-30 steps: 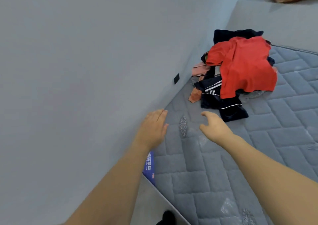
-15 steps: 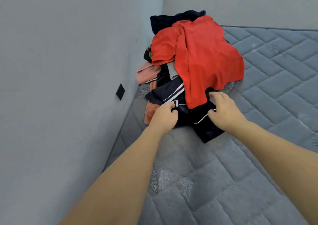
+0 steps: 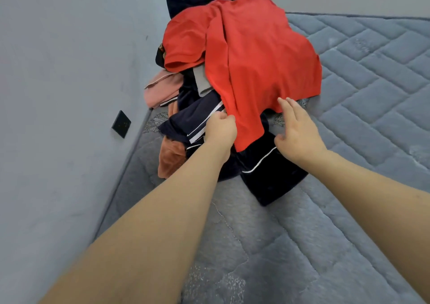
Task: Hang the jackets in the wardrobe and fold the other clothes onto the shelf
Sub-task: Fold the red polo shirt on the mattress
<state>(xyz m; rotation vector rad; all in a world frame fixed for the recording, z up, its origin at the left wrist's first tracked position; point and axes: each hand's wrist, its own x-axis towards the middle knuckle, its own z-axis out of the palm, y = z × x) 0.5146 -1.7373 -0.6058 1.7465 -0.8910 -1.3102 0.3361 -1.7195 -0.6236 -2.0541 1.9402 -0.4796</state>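
Red shirt point(image 3: 256, 59) edge pinched in left hand point(image 3: 221, 130), right hand point(image 3: 297, 131) spread open, touching it

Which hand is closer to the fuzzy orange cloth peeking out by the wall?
Left. The left hand pinches the red shirt just up and right of the fuzzy orange cloth; the right hand lies farther right, fingers straight, across the dark white-striped garment.
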